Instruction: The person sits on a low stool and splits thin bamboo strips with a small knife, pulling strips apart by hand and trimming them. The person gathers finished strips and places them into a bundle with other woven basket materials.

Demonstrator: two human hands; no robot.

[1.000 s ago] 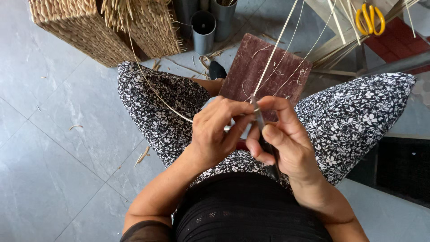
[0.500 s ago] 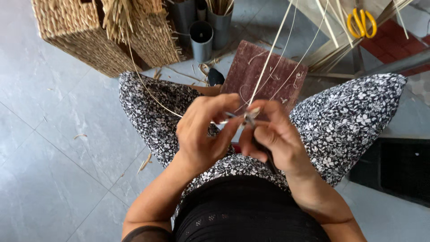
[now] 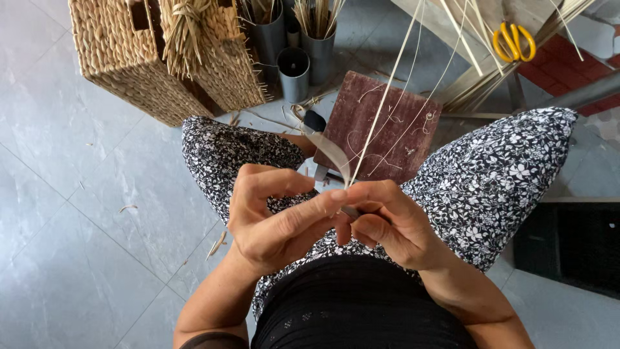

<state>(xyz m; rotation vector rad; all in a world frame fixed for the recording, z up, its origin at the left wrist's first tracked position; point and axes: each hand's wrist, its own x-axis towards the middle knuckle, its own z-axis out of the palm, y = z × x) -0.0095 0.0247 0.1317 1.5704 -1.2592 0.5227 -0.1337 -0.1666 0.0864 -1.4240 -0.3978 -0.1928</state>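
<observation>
1. Head view shows your left hand (image 3: pixel 274 223) and right hand (image 3: pixel 387 226) meeting over your lap, just this side of the dark brown board (image 3: pixel 378 126).
2. Your left fingers (image 3: pixel 310 210) are narrowed to a pinch on a pale flat strip (image 3: pixel 332 155), which curls up and back toward the board.
3. Your right fingers are curled shut around a small dark tool; its tip shows at the pinch, and I cannot tell what kind it is.
4. To do this well, I judge you should keep the pinch close to the tool tip, hold the strip taut, and keep your thumb clear of the edge.
5. Long thin strands (image 3: pixel 394 84) rise from your hands past the board; keep them untangled.
6. Beyond the board stand metal tins (image 3: pixel 294 71) and a woven basket (image 3: pixel 139 58) to its left.
7. Yellow-handled scissors (image 3: pixel 513 42) lie up right of the board.
8. Grey floor tiles (image 3: pixel 77 213) with straw scraps lie left of the board.
</observation>
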